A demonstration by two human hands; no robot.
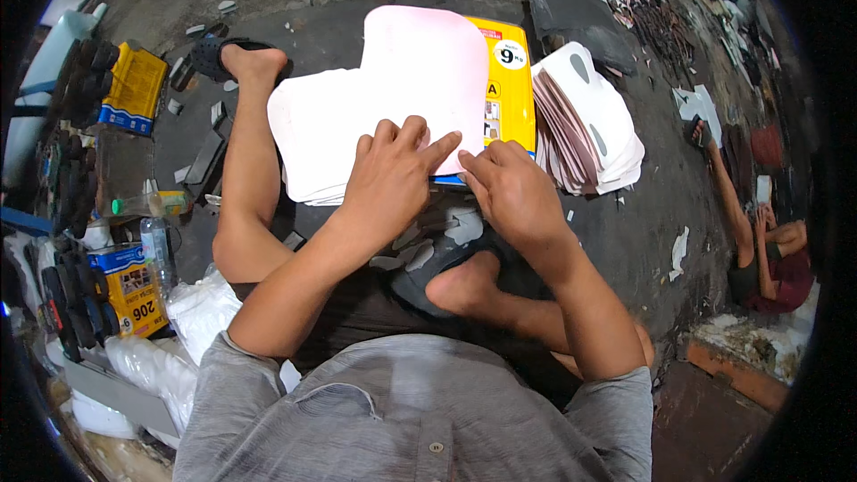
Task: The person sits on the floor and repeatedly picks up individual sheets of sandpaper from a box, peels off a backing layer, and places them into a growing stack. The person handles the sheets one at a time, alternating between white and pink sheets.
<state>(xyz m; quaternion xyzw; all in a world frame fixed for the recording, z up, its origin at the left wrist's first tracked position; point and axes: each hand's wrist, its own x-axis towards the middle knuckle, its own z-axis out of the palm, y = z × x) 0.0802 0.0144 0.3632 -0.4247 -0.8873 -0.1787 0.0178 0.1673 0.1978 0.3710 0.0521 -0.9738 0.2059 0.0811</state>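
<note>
A pale pink sheet (420, 62) with rounded corners lies over the yellow and blue flat-sided can (511, 94) in front of me. My left hand (388, 170) rests on the sheet's near part with its fingers spread, the index finger reaching toward the right corner. At that near right corner, the thumb and fingers of my right hand (518, 187) are pinched together on the sheet's edge. Under and left of it is a stack of white rounded sheets (308, 129). Another fanned stack of white and pinkish sheets (585, 125), its top one bearing grey oval patches, leans right of the can.
Plastic bottles (156, 245), more yellow and blue cans (134, 85) and white plastic bags (201, 308) crowd the left side. Scraps (464, 225) litter the dark floor around my feet. Another person (772, 259) sits at the far right, holding a phone-like object.
</note>
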